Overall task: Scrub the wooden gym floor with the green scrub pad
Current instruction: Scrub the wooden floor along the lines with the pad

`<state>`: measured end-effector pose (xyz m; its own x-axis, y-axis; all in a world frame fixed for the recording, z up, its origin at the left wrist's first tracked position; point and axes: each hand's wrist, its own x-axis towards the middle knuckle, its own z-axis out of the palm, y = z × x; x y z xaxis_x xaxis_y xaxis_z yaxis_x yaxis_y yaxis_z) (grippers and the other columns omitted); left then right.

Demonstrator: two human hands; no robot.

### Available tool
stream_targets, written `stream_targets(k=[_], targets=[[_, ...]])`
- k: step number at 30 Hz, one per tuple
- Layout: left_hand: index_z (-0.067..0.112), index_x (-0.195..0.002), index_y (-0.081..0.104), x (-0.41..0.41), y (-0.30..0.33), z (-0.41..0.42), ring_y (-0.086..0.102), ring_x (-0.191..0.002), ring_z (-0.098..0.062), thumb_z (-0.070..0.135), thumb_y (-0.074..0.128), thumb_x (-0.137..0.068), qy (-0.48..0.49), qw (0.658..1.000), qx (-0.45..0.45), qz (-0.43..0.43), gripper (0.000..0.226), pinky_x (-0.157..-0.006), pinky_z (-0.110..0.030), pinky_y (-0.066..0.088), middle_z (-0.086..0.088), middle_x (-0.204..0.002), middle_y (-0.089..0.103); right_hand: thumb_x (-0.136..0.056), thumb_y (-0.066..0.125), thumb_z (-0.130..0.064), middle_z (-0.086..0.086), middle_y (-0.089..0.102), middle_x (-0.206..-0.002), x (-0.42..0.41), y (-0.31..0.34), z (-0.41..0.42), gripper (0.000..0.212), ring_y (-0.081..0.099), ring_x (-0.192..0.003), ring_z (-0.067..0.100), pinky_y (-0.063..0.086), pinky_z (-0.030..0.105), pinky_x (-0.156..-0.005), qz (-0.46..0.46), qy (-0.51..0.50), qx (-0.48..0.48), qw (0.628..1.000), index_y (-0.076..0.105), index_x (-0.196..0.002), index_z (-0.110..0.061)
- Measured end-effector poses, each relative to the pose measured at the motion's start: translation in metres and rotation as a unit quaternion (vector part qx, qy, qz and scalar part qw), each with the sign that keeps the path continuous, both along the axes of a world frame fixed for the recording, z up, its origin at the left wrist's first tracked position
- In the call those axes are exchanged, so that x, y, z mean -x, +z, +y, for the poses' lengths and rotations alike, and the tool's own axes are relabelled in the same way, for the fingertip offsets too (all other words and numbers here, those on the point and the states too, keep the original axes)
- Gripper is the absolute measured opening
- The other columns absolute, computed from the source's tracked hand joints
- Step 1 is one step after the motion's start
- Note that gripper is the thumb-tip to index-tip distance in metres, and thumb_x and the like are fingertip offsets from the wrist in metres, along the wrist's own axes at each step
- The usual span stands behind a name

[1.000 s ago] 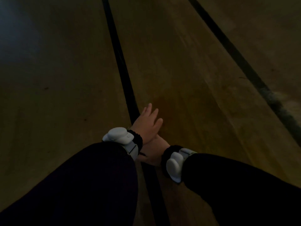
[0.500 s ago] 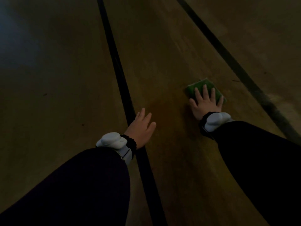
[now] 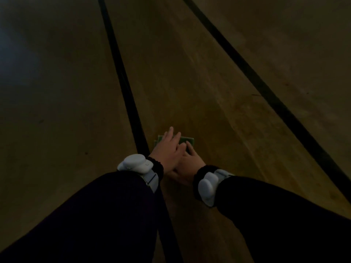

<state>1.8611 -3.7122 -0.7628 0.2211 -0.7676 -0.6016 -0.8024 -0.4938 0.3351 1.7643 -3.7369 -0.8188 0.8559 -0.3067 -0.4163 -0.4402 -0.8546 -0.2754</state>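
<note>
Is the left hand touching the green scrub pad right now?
Touching. In the head view the left hand lies flat over the green scrub pad, straight fingers across it, with green showing on both sides. The right hand sits partly beneath it.

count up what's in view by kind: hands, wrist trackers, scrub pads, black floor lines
hands: 2, left hand over right hand
white wrist trackers: 2
green scrub pad: 1
black floor lines: 2
total: 7

Dim light falls on a wooden floor [image 3: 209,76] crossed by two black painted lines [image 3: 125,86].
</note>
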Motion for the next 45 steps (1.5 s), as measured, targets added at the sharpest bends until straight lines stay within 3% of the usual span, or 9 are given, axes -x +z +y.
stream_targets(k=[4,9,13,20,25,30,34,41,45], targets=[[0.015,-0.155,0.006,0.022,0.013,-0.012,-0.007,-0.150,-0.025,0.038,0.022,-0.105,-0.057,0.998,-0.001,-0.014,0.057,-0.122,-0.038,0.005,-0.007,-0.162,-0.011,-0.100,0.028,-0.047,-0.004,-0.009,-0.162,0.019,0.006,-0.052,0.063,-0.011,-0.149,0.025,-0.006,0.052,-0.119,0.062,-0.123,-0.002,0.990,-0.001,-0.154,-0.030],[0.015,-0.154,0.008,0.025,0.047,-0.059,-0.004,-0.150,-0.026,0.039,0.023,-0.104,-0.158,0.984,-0.027,-0.075,0.058,-0.123,-0.038,0.007,-0.009,-0.162,-0.009,-0.099,0.024,-0.057,-0.004,-0.014,-0.162,0.094,0.010,-0.145,0.064,-0.011,-0.149,0.028,-0.001,0.054,-0.120,0.125,-0.364,-0.040,0.922,-0.002,-0.153,-0.036],[0.016,-0.155,0.007,0.027,0.100,-0.108,-0.005,-0.150,-0.023,0.039,0.024,-0.104,-0.158,0.985,-0.004,-0.070,0.058,-0.121,-0.034,0.005,-0.007,-0.162,-0.009,-0.101,0.025,-0.053,0.000,-0.014,-0.162,0.126,0.050,-0.165,0.064,-0.009,-0.149,0.030,0.005,0.052,-0.121,0.146,-0.341,-0.111,0.922,-0.003,-0.154,-0.031],[0.017,-0.155,0.005,0.008,0.143,-0.173,-0.004,-0.151,-0.024,0.039,0.027,-0.104,-0.284,0.950,-0.014,-0.127,0.060,-0.121,-0.035,0.009,-0.008,-0.162,-0.011,-0.102,0.036,-0.043,0.002,-0.008,-0.162,0.123,0.113,-0.214,0.065,-0.004,-0.150,0.026,0.009,0.050,-0.121,0.101,-0.371,-0.073,0.920,0.004,-0.155,-0.024],[0.017,-0.155,0.002,-0.006,0.109,-0.232,-0.006,-0.150,-0.026,0.041,0.027,-0.104,-0.407,0.903,-0.017,-0.134,0.061,-0.122,-0.037,0.010,-0.009,-0.162,-0.013,-0.103,0.038,-0.038,0.005,-0.007,-0.162,0.101,0.103,-0.249,0.063,-0.005,-0.150,0.026,0.009,0.047,-0.122,0.062,-0.468,-0.071,0.879,0.009,-0.155,-0.019],[0.018,-0.155,-0.001,0.010,0.055,-0.258,-0.007,-0.150,-0.030,0.041,0.030,-0.103,-0.575,0.807,0.012,-0.137,0.065,-0.122,-0.043,0.009,-0.013,-0.161,-0.015,-0.102,0.036,-0.041,0.006,-0.007,-0.162,0.089,0.079,-0.260,0.060,-0.004,-0.150,0.025,0.011,0.045,-0.121,0.046,-0.572,-0.060,0.817,0.016,-0.153,-0.018],[0.021,-0.154,-0.006,0.029,0.009,-0.248,-0.020,-0.147,-0.028,0.047,0.028,-0.102,-0.672,0.734,0.049,-0.086,0.067,-0.121,-0.044,-0.004,-0.010,-0.159,-0.021,-0.102,0.033,-0.042,0.006,-0.006,-0.162,0.084,0.068,-0.246,0.059,-0.004,-0.150,0.024,0.010,0.044,-0.121,0.024,-0.655,-0.048,0.754,0.019,-0.153,-0.015],[0.029,-0.154,-0.007,0.051,-0.050,-0.220,-0.022,-0.147,-0.025,0.059,0.017,-0.098,-0.718,0.695,0.037,-0.018,0.068,-0.120,-0.042,-0.011,-0.004,-0.160,-0.023,-0.102,0.033,-0.042,0.006,-0.007,-0.162,0.093,0.068,-0.218,0.058,-0.005,-0.150,0.024,0.009,0.042,-0.121,0.044,-0.737,-0.026,0.673,0.022,-0.152,-0.014],[0.030,-0.154,-0.009,0.060,-0.068,-0.210,-0.024,-0.147,-0.026,0.062,0.015,-0.097,-0.678,0.730,0.086,-0.022,0.070,-0.117,-0.046,-0.016,-0.003,-0.160,-0.023,-0.102,0.032,-0.042,0.006,-0.007,-0.162,0.090,0.071,-0.217,0.056,-0.006,-0.150,0.024,0.009,0.043,-0.121,0.052,-0.758,-0.032,0.650,0.026,-0.150,-0.013]])
